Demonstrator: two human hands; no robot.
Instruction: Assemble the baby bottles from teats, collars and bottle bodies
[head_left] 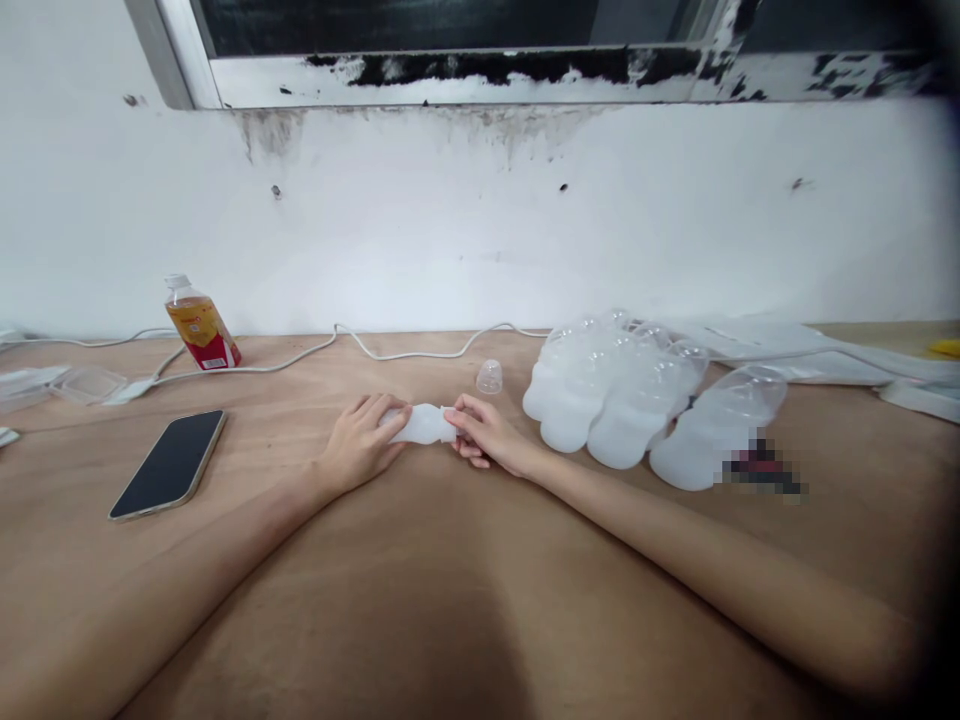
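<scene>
A translucent white bottle (424, 424) with a waisted body is held on its side just above or on the tabletop, its neck end to the right. Around its base end on the left my left hand (369, 432) is closed. The fingers of my right hand (480, 432) pinch the bottle's neck end and hide part of it. Beyond my right hand, a small clear domed cap (490, 377) stands on the wooden table (420, 600). To the right lie several similar translucent bottles (619, 430) with clear domed caps on, grouped close together.
A smartphone (169, 465) lies at the left, with a drink bottle (202, 325) upright behind it. A white cable (420, 355) runs along the wall. Clear plastic containers (88, 384) sit far left. A plastic bag (795, 350) and a pixelated dark-red object (765, 468) are at the right.
</scene>
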